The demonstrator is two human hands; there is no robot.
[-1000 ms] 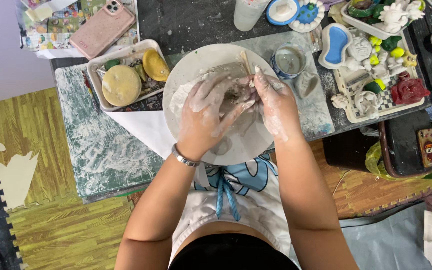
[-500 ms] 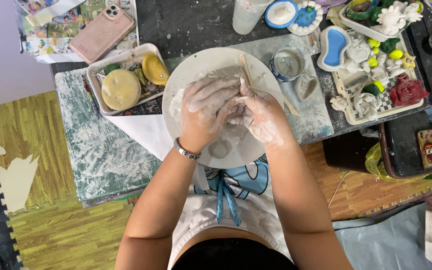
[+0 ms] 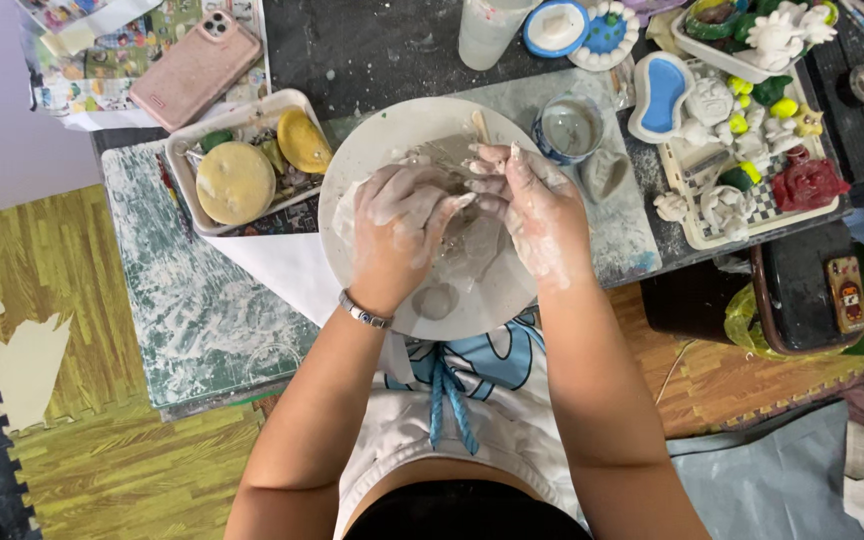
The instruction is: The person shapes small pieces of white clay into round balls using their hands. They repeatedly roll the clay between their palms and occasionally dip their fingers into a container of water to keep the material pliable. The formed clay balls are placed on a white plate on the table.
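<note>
1. Since half a second ago the two hands have drawn slightly apart over the round white board (image 3: pixel 372 150), the right hand's fingers now spread rather than tucked against the left.
2. The left hand (image 3: pixel 402 235), slip-coated and wearing a bracelet (image 3: pixel 365 311) at the wrist, curls its fingers down around the grey clay (image 3: pixel 477 240) at frame centre, gripping it.
3. The right hand (image 3: pixel 537 205) lies against the clay's right side, fingers open and pointing toward the upper left; what its palm does underneath cannot be told.
4. The clay rests on the board at centre frame; a small clay ball (image 3: pixel 436 300) lies on the board's lower edge, just beside the left wrist.
5. A wooden stick (image 3: pixel 479 124) rests on the board's upper part, above the right fingertips.
6. A tray of sponges (image 3: pixel 252 165) sits to the board's left, a pink phone (image 3: pixel 196 68) at upper left.
7. A small water cup (image 3: pixel 569 128) stands just beside the board's upper right; a tray of painted figurines (image 3: pixel 752 160) fills the upper right.
</note>
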